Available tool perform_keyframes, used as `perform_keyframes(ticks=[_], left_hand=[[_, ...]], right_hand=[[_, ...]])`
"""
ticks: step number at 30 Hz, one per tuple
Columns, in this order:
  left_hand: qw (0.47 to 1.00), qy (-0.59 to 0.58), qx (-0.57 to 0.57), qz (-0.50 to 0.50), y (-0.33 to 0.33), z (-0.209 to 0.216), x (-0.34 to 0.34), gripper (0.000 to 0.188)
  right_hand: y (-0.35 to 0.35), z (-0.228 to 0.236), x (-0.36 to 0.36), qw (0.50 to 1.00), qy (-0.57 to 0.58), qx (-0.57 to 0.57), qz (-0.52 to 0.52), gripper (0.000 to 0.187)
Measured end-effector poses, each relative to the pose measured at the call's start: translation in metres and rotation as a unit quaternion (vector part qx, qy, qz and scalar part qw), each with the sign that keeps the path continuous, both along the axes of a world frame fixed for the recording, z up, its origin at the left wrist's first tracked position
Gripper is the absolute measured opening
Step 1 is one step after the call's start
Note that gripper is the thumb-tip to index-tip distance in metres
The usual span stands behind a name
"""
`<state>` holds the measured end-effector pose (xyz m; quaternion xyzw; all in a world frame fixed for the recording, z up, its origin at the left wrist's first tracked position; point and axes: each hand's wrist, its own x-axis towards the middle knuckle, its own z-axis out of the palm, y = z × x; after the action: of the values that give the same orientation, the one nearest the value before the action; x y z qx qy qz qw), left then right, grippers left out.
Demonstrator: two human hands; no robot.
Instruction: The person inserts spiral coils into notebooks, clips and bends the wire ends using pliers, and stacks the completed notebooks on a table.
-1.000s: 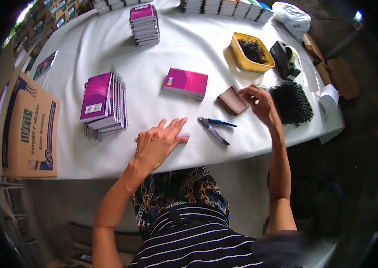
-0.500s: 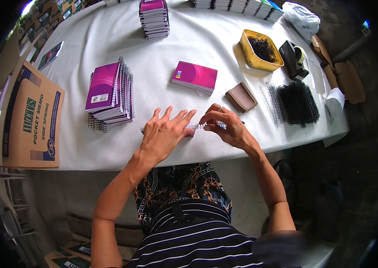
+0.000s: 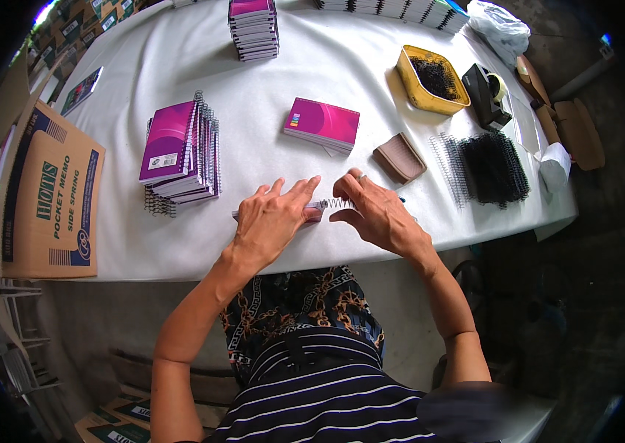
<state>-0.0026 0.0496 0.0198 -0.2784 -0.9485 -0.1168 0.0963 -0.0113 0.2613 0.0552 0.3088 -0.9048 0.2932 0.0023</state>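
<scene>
Your left hand lies flat, fingers spread, pressing a small notebook onto the white table near its front edge. Just beside it, your right hand curls loosely, its fingertips on a metal spiral that sticks out of the notebook's right end, between the two hands. Farther out lie a brown pad and a magenta notebook, with a leaning stack of bound notebooks to the left and a heap of black spirals to the right. Beyond those stands a yellow tray and a tape dispenser.
</scene>
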Motion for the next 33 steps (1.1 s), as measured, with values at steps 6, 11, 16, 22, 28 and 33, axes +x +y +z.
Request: perform_keyframes(ticks=[6,11,16,22,28,33], left_hand=[[0.995,-0.092,0.029,-0.007,0.014,0.019,0.002,0.059],[0.993,-0.115,0.024,0.001,0.016,0.021,0.002,0.055],[0.989,-0.136,-0.043,-0.048,0.01,0.016,-0.002,0.058],[0.997,-0.005,-0.028,-0.075,0.011,0.011,0.0,0.062],[0.988,-0.104,-0.076,-0.089,0.003,0.015,-0.004,0.062],[0.996,-0.059,-0.017,-0.071,0.007,0.014,-0.001,0.059]], right_hand=[[0.004,-0.007,0.0,0.999,0.014,0.031,0.027,0.019],[0.002,-0.004,0.006,0.999,-0.006,0.02,0.024,0.017],[0.033,-0.017,-0.009,0.996,-0.027,-0.047,-0.066,0.01],[0.073,-0.044,0.017,0.989,0.013,0.075,-0.126,0.024],[0.097,-0.049,0.018,0.992,-0.039,0.059,-0.104,0.023],[0.146,-0.047,0.0,0.985,-0.088,0.045,-0.14,0.032]])
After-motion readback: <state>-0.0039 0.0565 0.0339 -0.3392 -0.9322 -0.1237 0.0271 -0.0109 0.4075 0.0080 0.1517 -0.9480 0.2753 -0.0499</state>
